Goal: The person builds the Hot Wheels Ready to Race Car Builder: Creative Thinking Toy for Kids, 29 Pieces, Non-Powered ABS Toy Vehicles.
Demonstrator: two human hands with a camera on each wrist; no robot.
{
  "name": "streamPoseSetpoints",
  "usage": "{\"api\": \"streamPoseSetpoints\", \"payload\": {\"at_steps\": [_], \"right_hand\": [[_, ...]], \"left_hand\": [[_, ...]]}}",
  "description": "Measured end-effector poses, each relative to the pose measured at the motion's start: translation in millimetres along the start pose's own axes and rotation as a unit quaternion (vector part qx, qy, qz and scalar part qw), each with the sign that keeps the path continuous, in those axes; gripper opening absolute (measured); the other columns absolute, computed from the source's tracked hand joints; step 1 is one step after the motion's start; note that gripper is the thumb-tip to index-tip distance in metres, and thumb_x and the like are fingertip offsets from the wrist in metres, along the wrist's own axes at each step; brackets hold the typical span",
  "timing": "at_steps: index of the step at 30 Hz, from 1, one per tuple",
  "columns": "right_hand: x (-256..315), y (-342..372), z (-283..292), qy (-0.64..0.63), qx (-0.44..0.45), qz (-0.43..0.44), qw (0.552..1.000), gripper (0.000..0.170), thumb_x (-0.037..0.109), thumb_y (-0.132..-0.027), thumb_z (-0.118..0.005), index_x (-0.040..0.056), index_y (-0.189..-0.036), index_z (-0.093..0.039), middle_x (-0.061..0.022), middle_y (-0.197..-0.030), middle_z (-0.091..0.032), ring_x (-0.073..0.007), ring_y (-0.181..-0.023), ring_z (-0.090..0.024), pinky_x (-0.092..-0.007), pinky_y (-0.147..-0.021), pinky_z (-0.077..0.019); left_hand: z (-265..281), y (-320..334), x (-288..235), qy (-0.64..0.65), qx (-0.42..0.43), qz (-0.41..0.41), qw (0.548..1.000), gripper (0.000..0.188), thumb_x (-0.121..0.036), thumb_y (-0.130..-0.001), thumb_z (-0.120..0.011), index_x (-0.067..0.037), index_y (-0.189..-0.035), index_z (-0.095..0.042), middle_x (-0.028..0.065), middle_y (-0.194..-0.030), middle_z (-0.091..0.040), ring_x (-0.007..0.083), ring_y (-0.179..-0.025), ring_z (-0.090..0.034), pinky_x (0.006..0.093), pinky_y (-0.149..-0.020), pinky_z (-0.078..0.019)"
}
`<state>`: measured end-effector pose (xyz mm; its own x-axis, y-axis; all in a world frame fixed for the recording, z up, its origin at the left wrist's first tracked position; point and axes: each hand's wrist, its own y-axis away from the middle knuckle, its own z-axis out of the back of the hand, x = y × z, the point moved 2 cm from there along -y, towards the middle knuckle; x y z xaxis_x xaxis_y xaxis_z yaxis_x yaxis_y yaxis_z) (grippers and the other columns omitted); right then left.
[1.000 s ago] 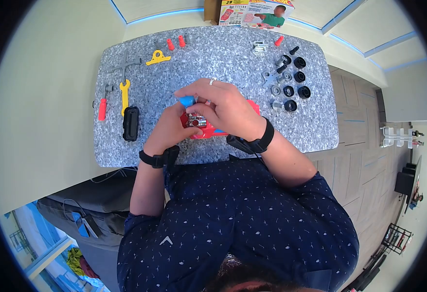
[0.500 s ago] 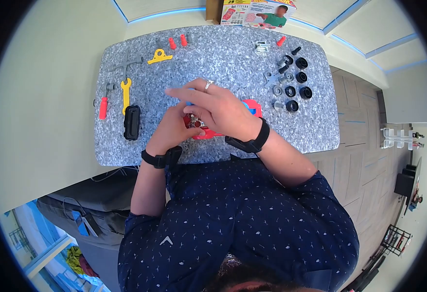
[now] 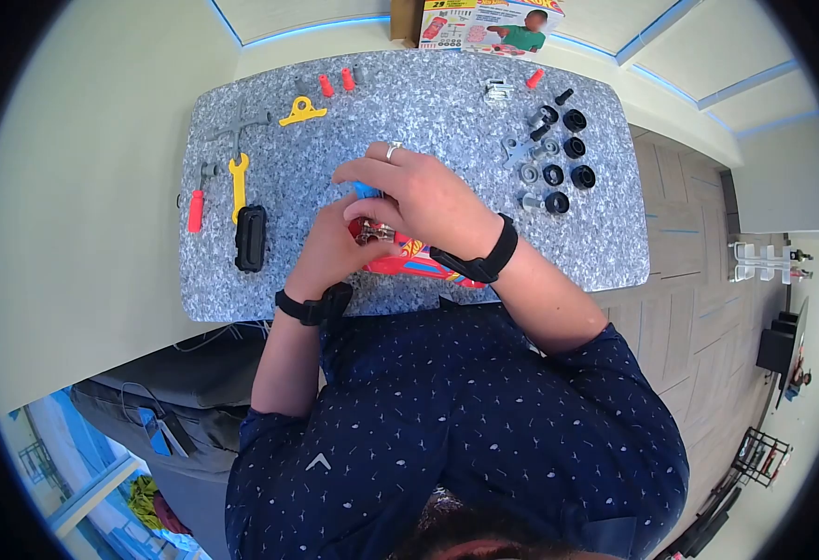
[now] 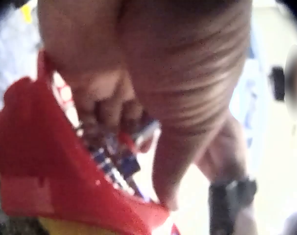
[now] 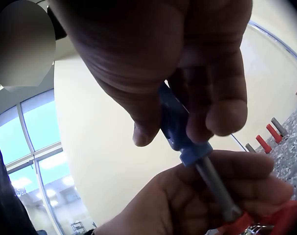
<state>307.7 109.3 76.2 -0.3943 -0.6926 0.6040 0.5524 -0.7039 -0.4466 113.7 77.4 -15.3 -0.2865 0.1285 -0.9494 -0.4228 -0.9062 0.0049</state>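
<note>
A red toy car body with a chrome engine part lies under both hands, near the table's front edge. The left hand grips its left end, thumb on the near side. Above it, the right hand holds a blue-handled screwdriver between thumb and fingers. In the right wrist view the grey shaft points down to a red piece beside the left hand's fingers. The left wrist view shows the car's red side close up; the screwdriver's tip contact is unclear.
On the speckled table, a yellow wrench, black tray, red-handled tool and yellow piece lie left. Black wheels and small grey parts lie right. A printed box stands behind.
The car body's right end has swung toward the person, showing more of its printed side. The right hand has shifted and turned a little around the blue handle; the left hand keeps its grip.
</note>
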Motion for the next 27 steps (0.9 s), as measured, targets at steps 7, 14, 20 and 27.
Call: {"api": "streamPoseSetpoints", "payload": {"at_steps": [7, 14, 20, 27], "right_hand": [[1, 7, 0, -0.028, -0.004, 0.017, 0.999, 0.037, 0.013, -0.099, -0.082, 0.0119, -0.136, -0.075, -0.0131, -0.109, -0.076, -0.0376, -0.096, -0.078, -0.0467, -0.083, -0.0631], [-3, 10, -3, -0.035, -0.008, -0.01, 0.999, 0.042, 0.011, -0.099, -0.081, 0.013, -0.14, -0.073, -0.0147, -0.112, -0.078, -0.0387, -0.099, -0.079, -0.0474, -0.087, -0.0641], [2, 3, 50, -0.037, -0.158, -0.009, 0.987, 0.037, 0.01, -0.104, -0.075, 0.012, -0.141, -0.071, -0.0174, -0.106, -0.078, -0.0387, -0.091, -0.078, -0.0491, -0.081, -0.0623], [-166, -12, 164, 0.379, -0.108, -0.202, 0.896, 0.029, 0.015, -0.098, -0.076, 0.0068, -0.126, -0.078, -0.0254, -0.111, -0.08, -0.0446, -0.104, -0.079, -0.0562, -0.089, -0.0632]], "left_hand": [[-5, 2, -1, -0.057, 0.017, 0.031, 0.998, 0.076, -0.025, -0.067, -0.11, -0.004, -0.129, -0.072, 0.0131, -0.115, -0.08, 0.0311, -0.111, -0.08, 0.0429, -0.097, -0.0629], [-19, 2, -16, -0.064, -0.033, 0.111, 0.991, 0.07, -0.021, -0.07, -0.107, -0.003, -0.127, -0.071, 0.0133, -0.116, -0.08, 0.0311, -0.108, -0.08, 0.0435, -0.094, -0.0642], [-23, -1, -13, -0.05, -0.072, -0.041, 0.995, 0.077, -0.014, -0.071, -0.105, -0.005, -0.14, -0.071, 0.0133, -0.132, -0.08, 0.0292, -0.123, -0.078, 0.0408, -0.106, -0.0617], [-19, -5, -16, -0.056, -0.034, -0.063, 0.996, 0.081, -0.013, -0.072, -0.105, -0.008, -0.146, -0.071, 0.0095, -0.14, -0.079, 0.0255, -0.132, -0.076, 0.0398, -0.114, -0.0588]]}}
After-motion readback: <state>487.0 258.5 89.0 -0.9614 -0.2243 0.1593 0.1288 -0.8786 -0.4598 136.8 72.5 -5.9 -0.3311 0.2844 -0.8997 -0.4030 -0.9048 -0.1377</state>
